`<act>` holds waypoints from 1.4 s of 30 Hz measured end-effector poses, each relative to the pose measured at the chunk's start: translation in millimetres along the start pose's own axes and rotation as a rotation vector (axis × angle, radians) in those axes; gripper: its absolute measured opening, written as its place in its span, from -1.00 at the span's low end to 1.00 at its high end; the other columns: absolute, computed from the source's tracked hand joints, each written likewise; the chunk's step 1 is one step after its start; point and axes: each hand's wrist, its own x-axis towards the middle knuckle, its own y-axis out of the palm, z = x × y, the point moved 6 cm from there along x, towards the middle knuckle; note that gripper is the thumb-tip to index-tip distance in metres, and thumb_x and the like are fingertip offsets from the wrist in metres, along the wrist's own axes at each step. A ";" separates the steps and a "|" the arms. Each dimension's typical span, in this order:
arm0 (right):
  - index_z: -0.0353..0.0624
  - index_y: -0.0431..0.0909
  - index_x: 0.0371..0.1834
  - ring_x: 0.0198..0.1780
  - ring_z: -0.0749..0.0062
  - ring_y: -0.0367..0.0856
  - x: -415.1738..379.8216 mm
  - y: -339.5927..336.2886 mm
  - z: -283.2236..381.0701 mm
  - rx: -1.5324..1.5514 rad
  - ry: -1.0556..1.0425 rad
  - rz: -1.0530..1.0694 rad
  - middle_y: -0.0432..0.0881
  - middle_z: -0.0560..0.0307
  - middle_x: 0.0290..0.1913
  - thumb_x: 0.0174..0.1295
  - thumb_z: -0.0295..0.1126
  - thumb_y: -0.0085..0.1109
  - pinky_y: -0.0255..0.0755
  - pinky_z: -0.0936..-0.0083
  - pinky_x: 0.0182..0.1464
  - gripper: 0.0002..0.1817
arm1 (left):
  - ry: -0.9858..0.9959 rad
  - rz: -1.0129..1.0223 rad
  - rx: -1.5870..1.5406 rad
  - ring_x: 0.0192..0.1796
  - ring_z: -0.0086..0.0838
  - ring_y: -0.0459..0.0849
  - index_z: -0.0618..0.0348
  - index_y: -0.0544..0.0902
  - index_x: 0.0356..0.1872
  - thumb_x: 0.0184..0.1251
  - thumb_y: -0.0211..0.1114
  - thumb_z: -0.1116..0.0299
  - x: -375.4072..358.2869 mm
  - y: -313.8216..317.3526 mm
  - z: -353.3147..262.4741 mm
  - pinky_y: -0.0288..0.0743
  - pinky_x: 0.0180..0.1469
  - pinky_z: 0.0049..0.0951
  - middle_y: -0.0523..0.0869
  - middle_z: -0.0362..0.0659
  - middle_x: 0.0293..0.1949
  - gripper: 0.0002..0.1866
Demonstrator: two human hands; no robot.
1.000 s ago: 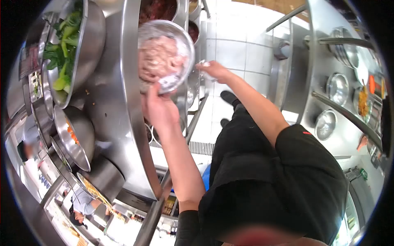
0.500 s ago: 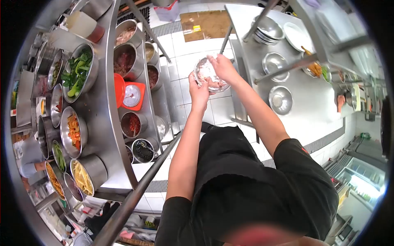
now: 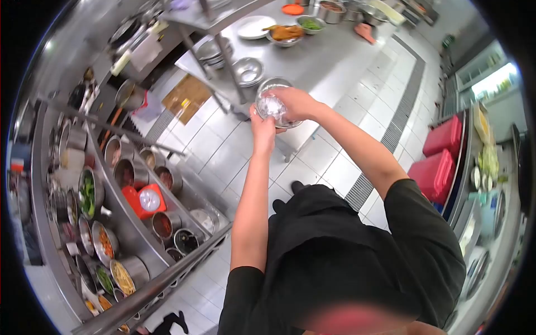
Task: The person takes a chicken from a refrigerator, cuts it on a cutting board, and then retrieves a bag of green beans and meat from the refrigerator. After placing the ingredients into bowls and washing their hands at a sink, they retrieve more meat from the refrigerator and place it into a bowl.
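Observation:
A round metal bowl [image 3: 272, 84] is held out in front of my body, near the corner of the steel table. Inside it are white powder [image 3: 272, 108] and pinkish pieces that look like raw meat, largely covered by my hands. My left hand [image 3: 263, 126] is closed on the near left rim, with its thumb over the edge. From the right, my right hand [image 3: 297, 105] reaches into the bowl. Its fingers are down among the contents and smeared, so their grip cannot be made out.
Beyond the bowl, the steel table [image 3: 329, 67] carries several metal bowls [image 3: 248, 71], a white plate [image 3: 255, 27] and a bowl of browned food [image 3: 286, 33]. At left, a steel counter holds vegetable containers [image 3: 105, 243] and a red scale [image 3: 149, 200]. Red bins [image 3: 434, 177] stand at right.
My body and view have turned right, toward the steel table. The bowl has moved from over the floor to the table's corner. My right hand reaches deeper into it.

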 end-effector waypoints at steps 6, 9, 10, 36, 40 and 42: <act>0.01 0.38 0.47 0.23 -0.18 0.57 -153.5 -23.0 -105.8 -0.189 0.472 -0.131 0.45 -0.38 0.30 0.07 -0.11 0.40 0.48 0.13 0.28 -0.18 | -0.084 0.214 0.006 -0.02 -0.16 0.74 0.06 0.09 0.40 0.10 -0.03 0.68 -29.3 149.9 50.9 0.81 -0.36 -0.29 0.51 0.07 0.18 -0.26; -0.07 0.45 0.38 0.23 -0.21 0.56 -222.4 -54.3 -129.3 -0.139 0.580 -0.150 0.54 -0.30 0.24 0.07 -0.26 0.37 0.46 0.10 0.30 -0.29 | -0.125 0.318 0.140 -0.02 -0.13 0.74 0.09 0.10 0.36 0.17 0.00 0.65 -51.3 218.9 90.0 0.81 -0.39 -0.27 0.49 0.10 0.18 -0.33; -0.07 0.47 0.35 0.19 -0.16 0.59 -242.1 -68.6 -139.7 -0.160 0.519 -0.141 0.58 -0.24 0.20 0.05 -0.32 0.36 0.49 0.11 0.26 -0.31 | -0.171 0.336 0.155 -0.03 -0.13 0.74 0.08 0.10 0.35 0.21 0.02 0.61 -58.0 242.2 104.1 0.80 -0.39 -0.27 0.49 0.10 0.18 -0.36; -0.15 0.44 0.39 0.27 -0.13 0.54 -502.7 -174.0 -194.3 0.021 0.466 -0.426 0.51 -0.32 0.23 -0.01 -0.33 0.46 0.46 0.19 0.31 -0.21 | -0.254 0.468 0.126 -0.05 -0.14 0.74 -0.06 0.14 0.39 0.20 0.00 0.59 -163.3 460.3 215.1 0.77 -0.50 -0.28 0.52 0.07 0.19 -0.32; -0.15 0.41 0.39 0.21 -0.20 0.56 -501.9 -153.9 -206.3 -0.164 0.697 -0.360 0.50 -0.37 0.22 0.05 -0.25 0.44 0.46 0.16 0.30 -0.23 | -0.128 0.446 0.088 -0.07 -0.19 0.75 -0.10 0.07 0.51 0.12 -0.01 0.62 -168.9 462.8 188.2 0.77 -0.49 -0.31 0.55 0.07 0.17 -0.17; -0.18 0.36 0.41 0.24 -0.19 0.53 -495.7 -145.3 -204.7 -0.134 0.706 -0.317 0.49 -0.35 0.22 0.06 -0.25 0.43 0.43 0.13 0.31 -0.20 | -0.138 0.463 0.091 -0.08 -0.21 0.75 -0.09 0.08 0.50 0.13 -0.01 0.62 -164.8 463.8 189.7 0.76 -0.49 -0.32 0.55 0.06 0.17 -0.18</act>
